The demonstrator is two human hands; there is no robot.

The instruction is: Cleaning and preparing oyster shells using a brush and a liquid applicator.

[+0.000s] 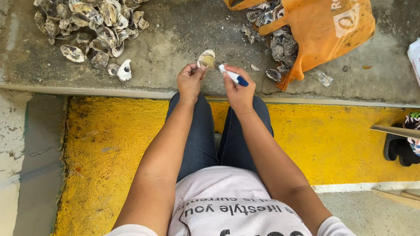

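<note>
left hand [189, 79] pinches oyster shell [207, 59] at fingertips, above the concrete ledge [173, 45]. right hand [238, 89] clenches white-and-blue knife [232, 75], long axis aimed up-left toward the shell, just right of it.

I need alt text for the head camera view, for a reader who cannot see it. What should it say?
Seen from above, a seated person's left hand holds an oyster shell while the right hand works at it with a blue-and-white-handled tool. A pile of shells lies on the concrete ledge at left, and an orange bag spilling shells at right.
</note>
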